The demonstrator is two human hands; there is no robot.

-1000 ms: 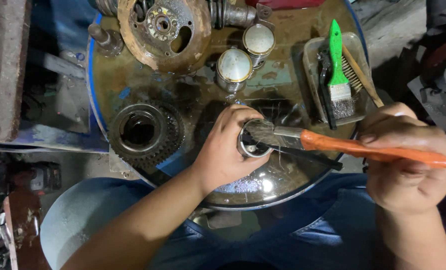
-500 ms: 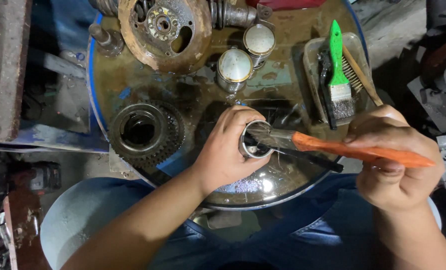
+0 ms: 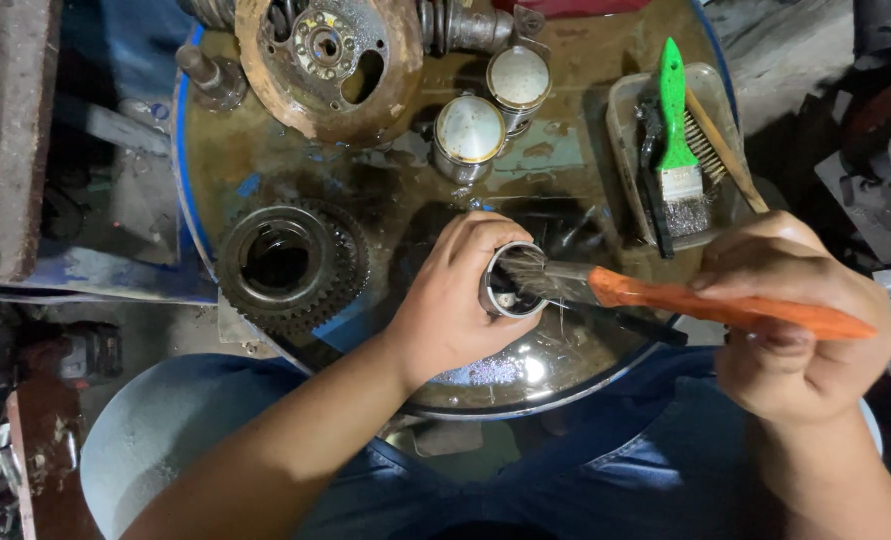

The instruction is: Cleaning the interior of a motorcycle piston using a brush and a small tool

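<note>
A shallow tray (image 3: 621,120) at far right held a green-handled brush (image 3: 676,120) and a wire brush (image 3: 711,150). Near centre, the left hand (image 3: 456,300) wrapped its fingers around a metal sleeve (image 3: 511,285); the right hand (image 3: 796,320) clenched an orange-handled brush (image 3: 666,298), bristles inside the sleeve

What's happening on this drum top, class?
A person's left hand grips a small metal cylinder over a shiny bowl. The right hand holds an orange brush with its bristles inside the cylinder's open end. A gear, two pistons and a tray of brushes lie on the oily drum.
</note>
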